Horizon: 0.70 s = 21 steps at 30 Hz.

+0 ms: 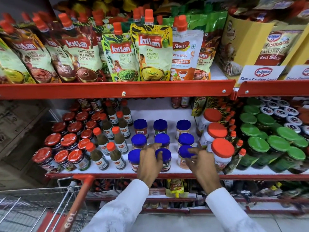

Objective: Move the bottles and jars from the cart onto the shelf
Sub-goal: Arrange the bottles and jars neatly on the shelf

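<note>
Shelf: white middle shelf with a red front rail (pixel 107 174) is carrying the goods at chest height, below a row of spouted chutney pouches with orange caps (pixel 151 47).
Jars: small blue-lidded glass jars (pixel 160 125) are standing upright in three columns, three deep, on the white board at the middle of the shelf.
Left hand: left hand in a white sleeve (pixel 150 160) is reaching over the front row, its fingers spread apart; the thumb is lying against the lid of the front middle blue-lidded jar (pixel 164 157), and the forefinger is pointing toward the jar behind it. Whether it is gripping that jar cannot be told.
Right hand: right hand in a white sleeve (pixel 201 162) is resting its fingertips on the lid of the front right blue-lidded jar (pixel 184 152), fingers curled around the lid's edge; a firm grip cannot be told.
Neighbours: dark sauce bottles with orange caps (pixel 117 139) are standing just left of the jars, and large white jars with orange lids (pixel 220 149) just right.
Cart: wire shopping cart with a red handle (pixel 80 196) is sitting at lower left, beside the shelf front.
</note>
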Motion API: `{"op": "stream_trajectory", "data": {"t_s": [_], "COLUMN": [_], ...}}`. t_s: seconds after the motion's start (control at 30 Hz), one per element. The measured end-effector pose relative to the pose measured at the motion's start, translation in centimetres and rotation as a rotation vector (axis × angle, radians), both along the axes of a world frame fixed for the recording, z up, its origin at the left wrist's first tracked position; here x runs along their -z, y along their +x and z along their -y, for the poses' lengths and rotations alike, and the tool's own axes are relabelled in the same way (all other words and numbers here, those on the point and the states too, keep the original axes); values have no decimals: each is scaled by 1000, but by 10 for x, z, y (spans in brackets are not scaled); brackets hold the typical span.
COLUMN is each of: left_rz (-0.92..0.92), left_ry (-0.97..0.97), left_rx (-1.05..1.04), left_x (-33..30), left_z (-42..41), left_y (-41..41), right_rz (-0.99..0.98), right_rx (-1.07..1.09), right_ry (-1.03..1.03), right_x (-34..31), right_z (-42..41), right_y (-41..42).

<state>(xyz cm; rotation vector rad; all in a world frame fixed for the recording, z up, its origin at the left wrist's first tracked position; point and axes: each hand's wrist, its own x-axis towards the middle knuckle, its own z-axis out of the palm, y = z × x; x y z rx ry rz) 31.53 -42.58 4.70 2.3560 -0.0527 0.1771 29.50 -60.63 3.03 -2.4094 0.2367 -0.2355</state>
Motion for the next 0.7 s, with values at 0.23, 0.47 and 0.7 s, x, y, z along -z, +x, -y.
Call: {"op": "stream_trajectory", "data": {"t_s": [0.23,0.47,0.7], "left_rz": [1,-59,-78], "left_ry": [379,381,285], "left_rx": [264,204,146], "left_x": [2,14,22], "left_z": [52,71,81], "left_y": [16,14,7], "right_rz": [-70,-60,-25], "right_rx": [-11,-88,-166], "right_ry": [-15,51,73], "right_x": [12,27,27], "right_z": [21,37,50], "right_y": [9,18,17]}}
